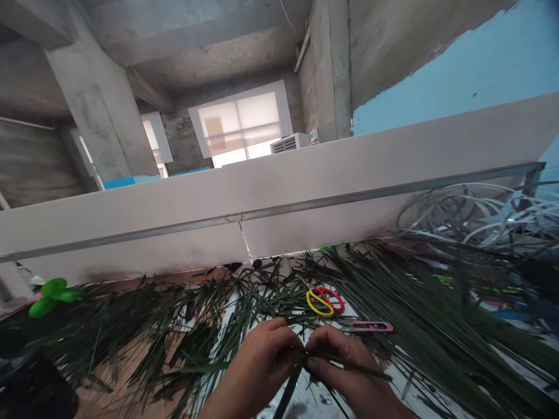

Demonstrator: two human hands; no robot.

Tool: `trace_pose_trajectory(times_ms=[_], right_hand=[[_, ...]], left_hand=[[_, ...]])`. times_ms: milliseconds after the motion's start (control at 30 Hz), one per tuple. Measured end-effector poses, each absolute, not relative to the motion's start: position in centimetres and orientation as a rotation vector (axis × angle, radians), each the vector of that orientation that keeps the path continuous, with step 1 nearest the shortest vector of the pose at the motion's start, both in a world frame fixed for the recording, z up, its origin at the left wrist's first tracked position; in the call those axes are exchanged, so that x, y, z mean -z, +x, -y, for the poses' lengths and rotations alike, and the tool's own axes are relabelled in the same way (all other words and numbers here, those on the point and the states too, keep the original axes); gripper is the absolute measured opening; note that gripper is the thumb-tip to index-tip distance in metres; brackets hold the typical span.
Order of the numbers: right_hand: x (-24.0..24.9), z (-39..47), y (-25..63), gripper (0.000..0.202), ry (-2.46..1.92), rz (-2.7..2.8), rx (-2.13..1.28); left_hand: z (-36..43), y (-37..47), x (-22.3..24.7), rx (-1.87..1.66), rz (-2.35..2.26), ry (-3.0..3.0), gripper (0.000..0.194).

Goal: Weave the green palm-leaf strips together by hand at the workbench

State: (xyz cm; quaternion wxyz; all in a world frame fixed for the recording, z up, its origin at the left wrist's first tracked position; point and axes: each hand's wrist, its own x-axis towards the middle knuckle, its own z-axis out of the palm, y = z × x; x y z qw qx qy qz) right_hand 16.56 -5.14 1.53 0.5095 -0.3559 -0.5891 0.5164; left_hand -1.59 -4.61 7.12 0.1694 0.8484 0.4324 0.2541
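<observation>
My left hand [271, 356] and my right hand [339, 362] meet low in the middle of the head view, fingertips nearly touching. Both pinch dark green leaf strips [288, 391], which cross between the fingers. One strip reaches out to the right over my right hand, and others hang downward. The exact spot where the strips cross is partly hidden by my fingers. Just beyond my right hand lie scissors [325, 301] with one yellow and one red handle loop. Closer to that hand rests a small pink-handled cutter [370, 327], its metal end pointing left.
Loose leaf strips [174, 308] cover much of the work surface, with long leaves [419, 314] heaped on the right. Coiled pale strapping [471, 215] sits at the far right. A green balloon-like shape [55, 297] is at the left. A white partition [279, 186] stands behind.
</observation>
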Motion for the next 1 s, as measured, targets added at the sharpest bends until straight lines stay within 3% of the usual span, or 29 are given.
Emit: trace_pose_trajectory(times_ms=[1000], right_hand=[[-0.4,4.8,16.6,0.009,-0.977,1.506,-0.986]], left_hand=[[4.2,-0.9,-6.2,-0.767,-1.285,2.171,0.016]])
